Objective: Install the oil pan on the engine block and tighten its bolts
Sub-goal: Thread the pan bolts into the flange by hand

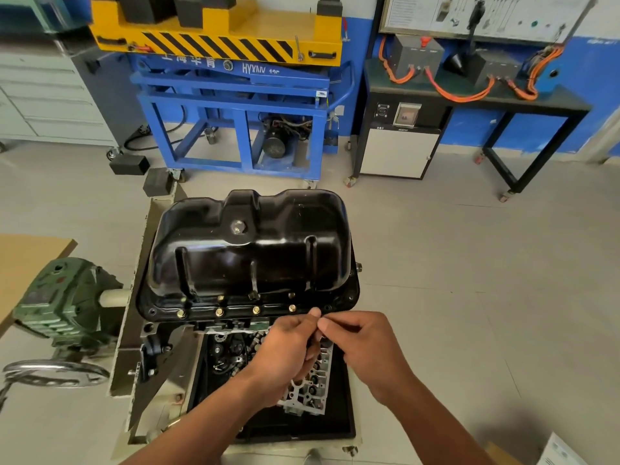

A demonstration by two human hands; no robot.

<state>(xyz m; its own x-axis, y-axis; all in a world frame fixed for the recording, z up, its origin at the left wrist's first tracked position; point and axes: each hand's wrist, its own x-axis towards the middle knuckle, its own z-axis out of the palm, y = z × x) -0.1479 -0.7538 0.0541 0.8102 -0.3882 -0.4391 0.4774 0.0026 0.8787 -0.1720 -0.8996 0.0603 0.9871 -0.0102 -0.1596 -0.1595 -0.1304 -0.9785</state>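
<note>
A glossy black oil pan (255, 250) sits upside-up on the engine block (235, 325), which is mounted on a stand. Several gold-coloured bolts (219, 311) stand in the pan's near flange. My left hand (288, 347) and my right hand (359, 344) meet just below the flange's right end, fingertips pinched together around something small that I cannot make out. The flange holes at the right corner (339, 303) show no bolt heads. My arms cover part of the cylinder head (308, 391) lying in the tray below.
A green gearbox (67, 300) with a steel handwheel (53, 374) sits at the left of the stand. A blue and yellow lift cart (235, 95) and a black bench (469, 105) with orange cables stand behind. Grey floor lies to the right.
</note>
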